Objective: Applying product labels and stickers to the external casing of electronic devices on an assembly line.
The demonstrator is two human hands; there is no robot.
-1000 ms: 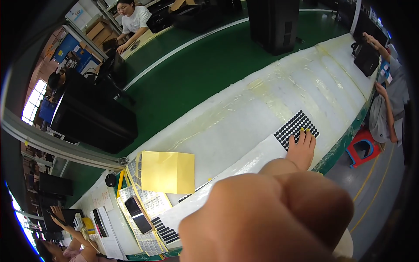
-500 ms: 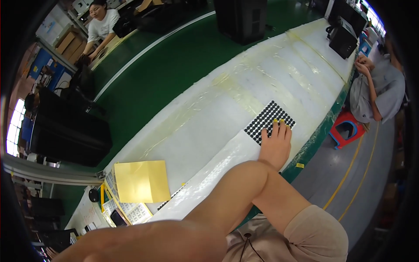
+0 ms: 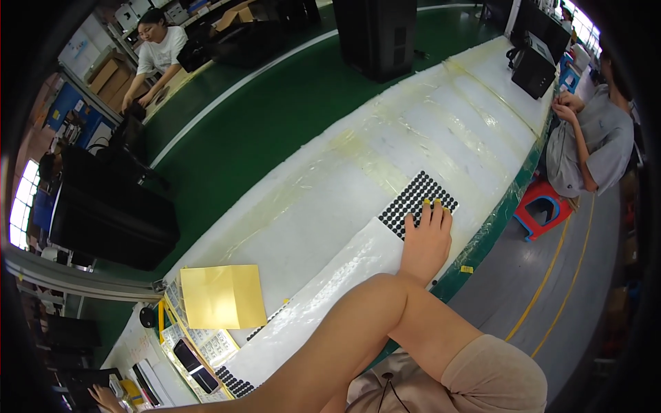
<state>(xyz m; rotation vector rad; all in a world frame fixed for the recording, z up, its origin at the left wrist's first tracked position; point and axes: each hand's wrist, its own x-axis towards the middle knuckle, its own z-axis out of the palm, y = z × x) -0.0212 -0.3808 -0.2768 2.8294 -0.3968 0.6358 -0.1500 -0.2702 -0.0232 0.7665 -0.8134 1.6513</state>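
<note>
A white sheet of round black dots (image 3: 408, 206) lies on the table, joined to a long glossy white strip (image 3: 344, 265). My right hand (image 3: 425, 244) rests on the sheet's near right part, open, its fingers stretched out over the dots; some fingertips are yellow. Part of its wrist is hidden behind my overlapping bare arms (image 3: 344, 330). My left hand cannot be made out. More black dots (image 3: 234, 382) show beside the strip's lower end.
A folded yellow sheet (image 3: 222, 292) and a phone (image 3: 196, 365) lie at the left. A hand (image 3: 103, 398) shows at the lower left edge; whose is unclear. A black box (image 3: 533, 72) stands far right, near a seated person (image 3: 592, 138) and a red stool (image 3: 542, 210).
The view has shifted slightly. The forearm across the lower left has dropped, uncovering the phone and the dots by the strip. My right hand remains on the dotted sheet.
</note>
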